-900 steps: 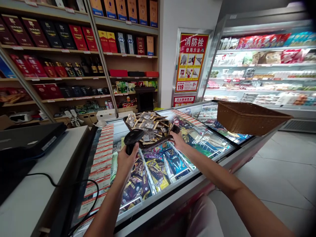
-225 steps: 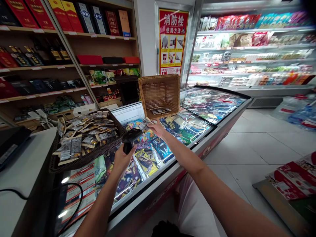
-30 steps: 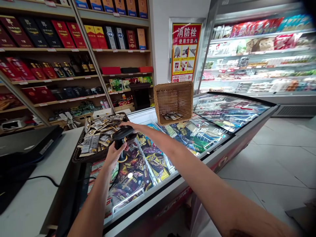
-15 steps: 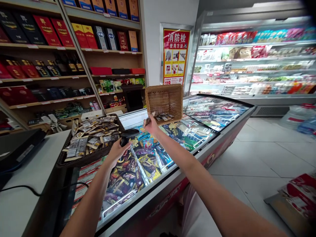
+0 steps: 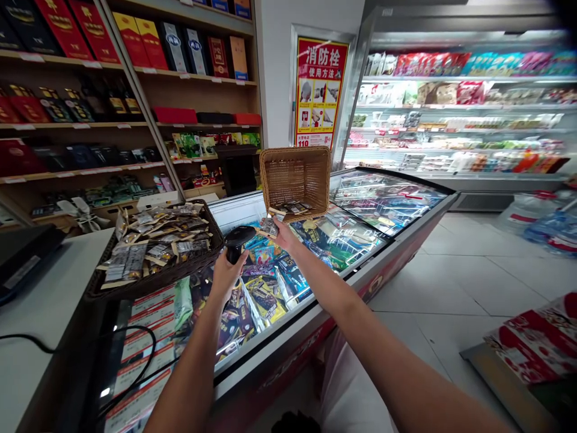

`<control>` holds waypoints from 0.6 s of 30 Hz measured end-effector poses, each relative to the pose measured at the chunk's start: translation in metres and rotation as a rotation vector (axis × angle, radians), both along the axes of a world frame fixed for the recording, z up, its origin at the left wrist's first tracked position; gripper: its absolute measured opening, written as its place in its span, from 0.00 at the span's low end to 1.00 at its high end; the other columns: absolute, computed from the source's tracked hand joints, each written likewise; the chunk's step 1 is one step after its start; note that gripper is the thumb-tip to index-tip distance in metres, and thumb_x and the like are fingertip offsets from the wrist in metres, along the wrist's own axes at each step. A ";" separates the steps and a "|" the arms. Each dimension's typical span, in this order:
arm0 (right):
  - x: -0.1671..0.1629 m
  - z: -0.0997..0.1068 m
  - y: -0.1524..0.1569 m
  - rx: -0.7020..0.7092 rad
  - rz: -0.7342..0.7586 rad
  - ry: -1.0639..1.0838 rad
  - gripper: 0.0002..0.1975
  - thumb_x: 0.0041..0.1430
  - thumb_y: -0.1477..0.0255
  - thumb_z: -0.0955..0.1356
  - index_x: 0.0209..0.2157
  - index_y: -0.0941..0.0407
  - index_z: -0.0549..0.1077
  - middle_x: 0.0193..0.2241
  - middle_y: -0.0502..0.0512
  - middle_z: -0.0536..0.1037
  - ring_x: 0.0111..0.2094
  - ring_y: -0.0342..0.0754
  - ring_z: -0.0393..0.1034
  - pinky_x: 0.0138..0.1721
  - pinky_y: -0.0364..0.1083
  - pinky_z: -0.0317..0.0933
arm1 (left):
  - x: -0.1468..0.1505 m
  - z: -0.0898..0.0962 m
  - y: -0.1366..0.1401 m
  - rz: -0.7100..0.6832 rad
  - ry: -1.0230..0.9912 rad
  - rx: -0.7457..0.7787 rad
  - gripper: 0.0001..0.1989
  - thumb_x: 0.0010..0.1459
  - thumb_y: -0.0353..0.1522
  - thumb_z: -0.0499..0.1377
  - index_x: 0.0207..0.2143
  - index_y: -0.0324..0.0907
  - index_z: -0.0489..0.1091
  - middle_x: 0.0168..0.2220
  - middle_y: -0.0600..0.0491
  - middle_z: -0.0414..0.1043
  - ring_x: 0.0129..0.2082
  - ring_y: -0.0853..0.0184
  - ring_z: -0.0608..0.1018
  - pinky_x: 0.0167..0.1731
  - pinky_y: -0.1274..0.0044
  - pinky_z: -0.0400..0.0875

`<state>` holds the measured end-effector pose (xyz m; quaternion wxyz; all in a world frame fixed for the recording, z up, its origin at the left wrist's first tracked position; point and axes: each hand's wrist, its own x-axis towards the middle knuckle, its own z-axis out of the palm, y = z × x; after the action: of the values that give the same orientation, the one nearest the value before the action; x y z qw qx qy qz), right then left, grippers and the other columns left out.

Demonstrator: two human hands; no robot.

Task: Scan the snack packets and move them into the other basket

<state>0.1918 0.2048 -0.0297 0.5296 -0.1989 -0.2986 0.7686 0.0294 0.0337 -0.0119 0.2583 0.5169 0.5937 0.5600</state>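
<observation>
My left hand (image 5: pixel 228 273) is closed round the handle of a black barcode scanner (image 5: pixel 240 235), its head pointing right. In my right hand (image 5: pixel 285 233) is a small snack packet (image 5: pixel 270 227) with a clear front and tan edges, close to the scanner's head. Behind that hand, a light brown wicker basket (image 5: pixel 295 157) lies tipped with its opening toward me; several similar packets (image 5: pixel 296 207) rest inside. To the left of the scanner, a dark woven basket (image 5: pixel 148 281) holds a heap of these packets (image 5: pixel 162 237). Both baskets stand on the freezer's glass top.
Packaged ice creams (image 5: pixel 265 297) lie under the freezer glass. A black cable (image 5: pixel 151 343) loops at the lower left beside a white counter (image 5: pixel 58 288). Shelves with boxes (image 5: pixel 175 115) stand behind; a lit refrigerated display (image 5: pixel 451 129) is at right. Water bottles (image 5: pixel 527 210) sit on the floor.
My left hand has moved right with the scanner, nearer the packet. My right hand has turned so the packet's face shows toward the scanner. The view has tilted slightly down.
</observation>
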 end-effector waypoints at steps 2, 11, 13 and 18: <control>-0.004 0.000 0.001 -0.018 0.021 0.024 0.09 0.69 0.67 0.65 0.43 0.56 0.73 0.35 0.54 0.83 0.40 0.50 0.81 0.42 0.49 0.75 | -0.004 0.000 -0.002 -0.012 0.081 -0.019 0.22 0.52 0.52 0.65 0.36 0.44 0.68 0.21 0.59 0.67 0.18 0.69 0.69 0.21 0.78 0.62; -0.017 -0.007 0.000 0.009 -0.094 0.075 0.13 0.70 0.73 0.62 0.53 0.51 0.68 0.39 0.50 0.84 0.42 0.45 0.80 0.49 0.48 0.74 | 0.003 0.009 -0.011 -0.025 0.401 -0.198 0.22 0.53 0.51 0.61 0.38 0.43 0.72 0.26 0.53 0.74 0.29 0.59 0.78 0.27 0.75 0.64; -0.018 -0.008 -0.001 -0.002 -0.093 0.082 0.12 0.70 0.74 0.61 0.52 0.51 0.69 0.40 0.50 0.83 0.43 0.46 0.80 0.49 0.48 0.74 | 0.004 0.009 -0.012 -0.035 0.376 -0.199 0.23 0.53 0.52 0.61 0.39 0.43 0.71 0.26 0.53 0.73 0.28 0.59 0.78 0.26 0.75 0.64; -0.019 -0.010 0.003 -0.031 -0.097 0.093 0.11 0.69 0.73 0.62 0.50 0.52 0.70 0.37 0.50 0.83 0.42 0.47 0.80 0.48 0.49 0.74 | 0.005 0.007 -0.013 -0.054 0.354 -0.198 0.21 0.53 0.50 0.61 0.38 0.43 0.70 0.25 0.53 0.72 0.27 0.61 0.76 0.25 0.75 0.62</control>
<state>0.1725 0.2074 -0.0397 0.5764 -0.1855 -0.2520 0.7549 0.0339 0.0210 -0.0051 0.2145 0.5951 0.6679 0.3922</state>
